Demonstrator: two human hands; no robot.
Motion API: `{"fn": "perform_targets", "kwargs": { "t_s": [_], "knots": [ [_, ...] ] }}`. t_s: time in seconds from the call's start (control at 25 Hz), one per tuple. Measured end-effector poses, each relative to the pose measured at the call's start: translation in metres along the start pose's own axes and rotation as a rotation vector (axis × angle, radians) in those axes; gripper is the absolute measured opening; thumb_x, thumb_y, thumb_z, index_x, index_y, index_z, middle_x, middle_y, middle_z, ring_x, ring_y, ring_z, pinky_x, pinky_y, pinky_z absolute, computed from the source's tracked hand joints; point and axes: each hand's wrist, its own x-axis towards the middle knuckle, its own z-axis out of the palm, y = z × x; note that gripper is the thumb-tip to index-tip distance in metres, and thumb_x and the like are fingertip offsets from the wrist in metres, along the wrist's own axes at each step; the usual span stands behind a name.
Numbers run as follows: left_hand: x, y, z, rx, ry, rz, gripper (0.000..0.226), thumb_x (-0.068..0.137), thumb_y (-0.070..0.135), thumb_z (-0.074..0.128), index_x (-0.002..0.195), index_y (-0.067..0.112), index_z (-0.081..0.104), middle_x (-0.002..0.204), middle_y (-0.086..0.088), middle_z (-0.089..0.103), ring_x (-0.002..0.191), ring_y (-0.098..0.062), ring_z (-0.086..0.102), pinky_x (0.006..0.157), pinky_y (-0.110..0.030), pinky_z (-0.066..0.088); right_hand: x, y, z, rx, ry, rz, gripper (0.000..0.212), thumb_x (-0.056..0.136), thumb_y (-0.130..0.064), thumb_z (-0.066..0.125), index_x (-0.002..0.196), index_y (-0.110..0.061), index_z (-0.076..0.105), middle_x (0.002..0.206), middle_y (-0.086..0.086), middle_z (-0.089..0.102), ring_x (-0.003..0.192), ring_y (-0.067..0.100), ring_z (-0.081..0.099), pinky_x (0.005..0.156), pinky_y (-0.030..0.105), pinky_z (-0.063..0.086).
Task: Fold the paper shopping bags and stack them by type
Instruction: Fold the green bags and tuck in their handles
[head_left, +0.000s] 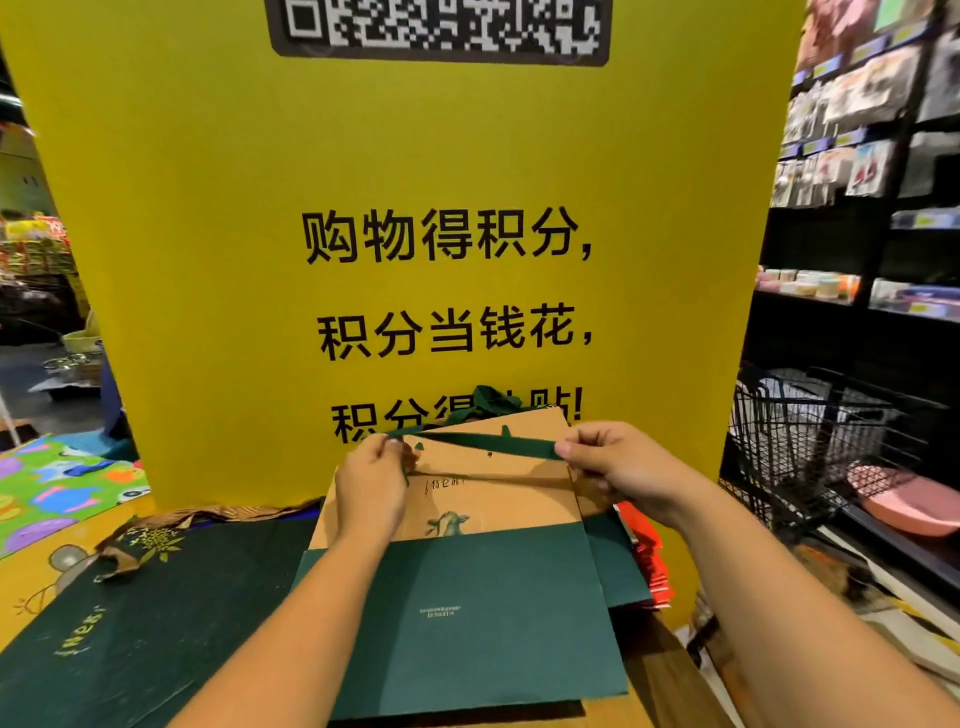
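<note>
Soft, even shop light fills your view — the yellow sign (218, 260) reads bright and flat. The shelves (857, 130) to the right sit dim, their goods smeared by blur. Wide-angle distortion bows the sign's sides and stretches your forearms (291, 649) toward the bottom corners. The green paper bag (467, 597) is fairly sharp, though its small print is too soft to read — a faint shadow band crosses its brown upper part.

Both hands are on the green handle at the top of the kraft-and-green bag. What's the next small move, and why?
Probably lay the green handle flat against the kraft panel. The left hand and right hand each pinch an end of it, stretched taut across the top, and the bag looks flattened, so tucking the handle should let it stack.
</note>
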Motion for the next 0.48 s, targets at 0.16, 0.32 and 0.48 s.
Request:
{"fn": "perform_targets", "kwargs": {
  "t_s": [0.16,0.32,0.48],
  "knots": [
    [0.004,0.007,-0.006,-0.478,0.128,-0.257,0.027,0.103,0.017,0.046,0.088,0.014,0.068,0.095,-0.011,0.073,0.091,-0.029,0.070,0.078,-0.042,0.058,0.004,0.004,0.005,0.015,0.114,-0.029,0.018,0.102,-0.016,0.053,0.092,-0.009,0.066,0.070,0.001,0.058,0.053,0.008,0.044,0.047,0.020,0.035],
    [0.015,0.005,-0.016,-0.334,0.075,-0.210,0.054,0.092,0.003,0.048,0.140,0.027,0.047,0.140,-0.008,0.051,0.115,-0.029,0.059,0.088,-0.048,0.056,0.013,0.002,0.023,0.066,0.079,0.001,0.026,0.103,-0.008,0.048,0.117,-0.024,0.063,0.083,0.009,0.069,0.064,0.016,0.059,0.056,0.028,0.051],
    [-0.010,0.030,-0.015,0.327,-0.122,0.402,0.045,0.092,0.016,0.055,0.132,0.038,0.054,0.139,0.013,0.048,0.138,-0.012,0.033,0.113,-0.042,0.034,0.020,-0.003,0.039,-0.092,0.115,-0.063,0.005,0.095,-0.013,0.064,0.100,-0.013,0.060,0.084,0.010,0.073,0.064,0.017,0.064,0.062,0.033,0.058]
  ]
}}
